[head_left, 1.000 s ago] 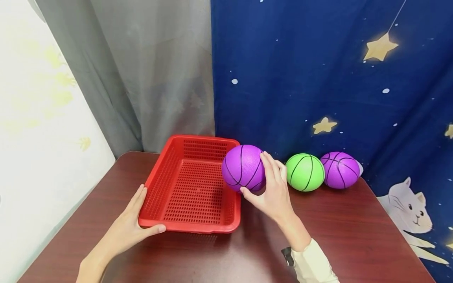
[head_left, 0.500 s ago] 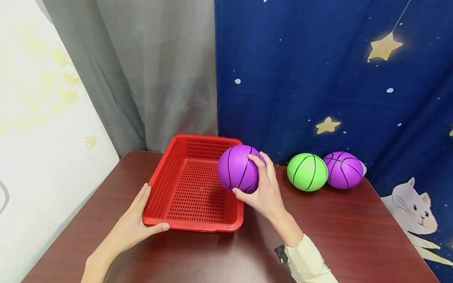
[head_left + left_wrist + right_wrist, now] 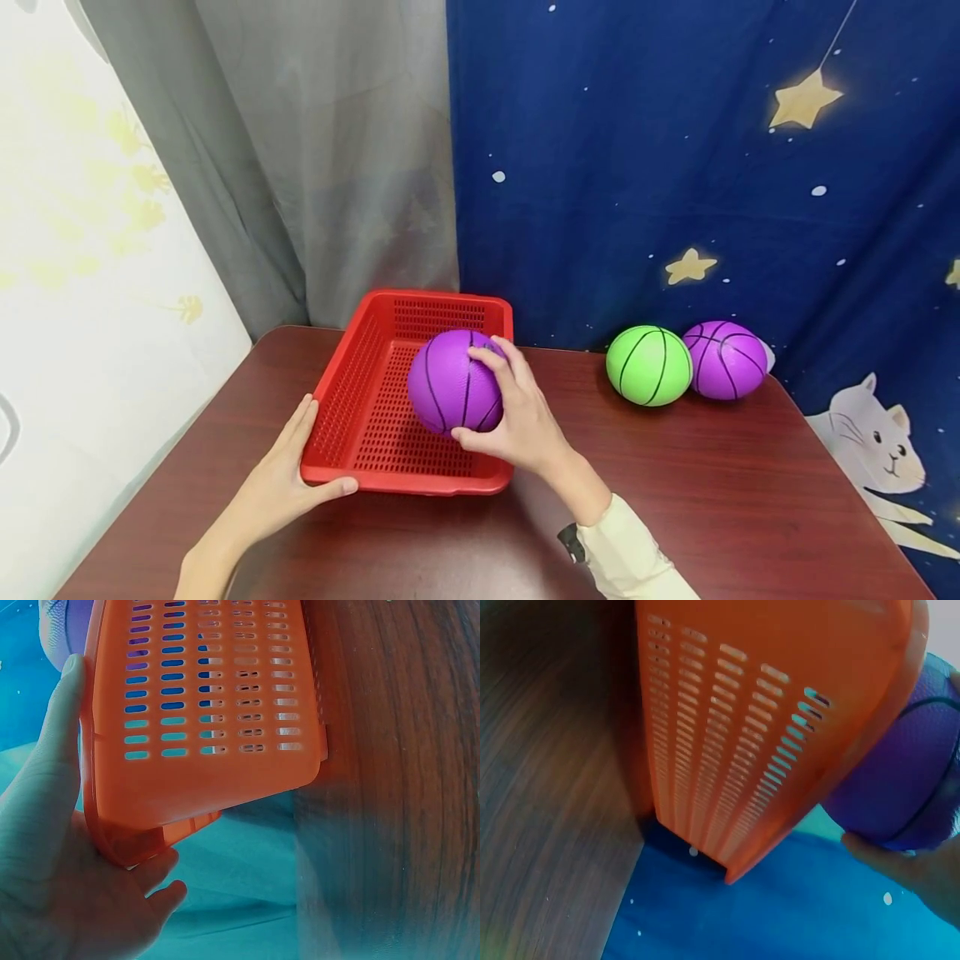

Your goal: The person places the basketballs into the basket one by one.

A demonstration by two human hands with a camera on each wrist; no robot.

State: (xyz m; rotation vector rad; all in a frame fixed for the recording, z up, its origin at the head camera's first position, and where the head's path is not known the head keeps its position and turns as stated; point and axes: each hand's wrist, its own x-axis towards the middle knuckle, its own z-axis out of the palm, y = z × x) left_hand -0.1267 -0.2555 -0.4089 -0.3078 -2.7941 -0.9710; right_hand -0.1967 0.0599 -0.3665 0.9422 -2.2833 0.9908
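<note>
In the head view, my right hand (image 3: 517,417) grips a purple toy basketball (image 3: 450,379), thumb at its lower edge and fingers over its right side. The ball is over the red perforated plastic basket (image 3: 420,483); whether it touches the bottom cannot be told. My left hand (image 3: 273,483) rests against the basket's near left corner, its fingers straight along the left side and its thumb on the front rim. The left wrist view shows the thumb (image 3: 64,727) lying along the rim. In the right wrist view, the ball (image 3: 900,772) appears beyond the rim.
A green ball (image 3: 649,367) and another purple ball (image 3: 726,360) sit side by side at the table's back right. The brown wooden table (image 3: 675,500) ends at a grey curtain (image 3: 367,167) and a blue starry curtain (image 3: 600,167). A white panel (image 3: 97,333) stands at left.
My right hand has carried the purple basketball left and lower, from the basket's right rim to over its inside. The left hand stays at the basket's corner.
</note>
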